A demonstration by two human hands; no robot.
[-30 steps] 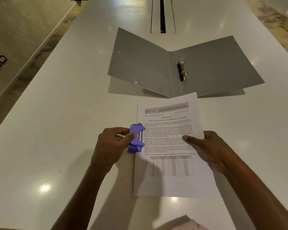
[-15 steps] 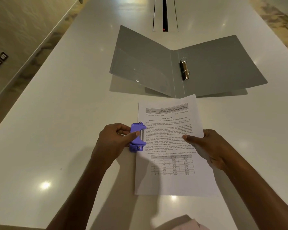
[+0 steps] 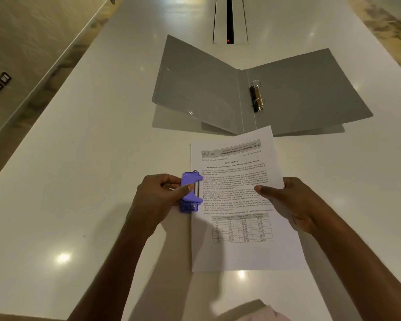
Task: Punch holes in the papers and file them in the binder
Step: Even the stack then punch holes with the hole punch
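Note:
A printed sheet of paper (image 3: 239,200) with text and a table lies on the white table in front of me. A purple hole punch (image 3: 190,192) sits over the paper's left edge, about halfway down. My left hand (image 3: 158,200) grips the punch, thumb on its top lever. My right hand (image 3: 292,202) holds the paper's right edge, thumb on top. Beyond the paper a grey ring binder (image 3: 299,96) lies open, its left cover raised. The metal rings (image 3: 257,96) stand beside the spine.
The white table (image 3: 90,158) stretches far ahead, with a cable slot (image 3: 229,19) along its middle behind the binder. The table's left edge drops to the floor. Something pink (image 3: 264,313) shows at the bottom edge.
Both hands, the punch and the paper stay almost as they were. Only the view has shifted slightly.

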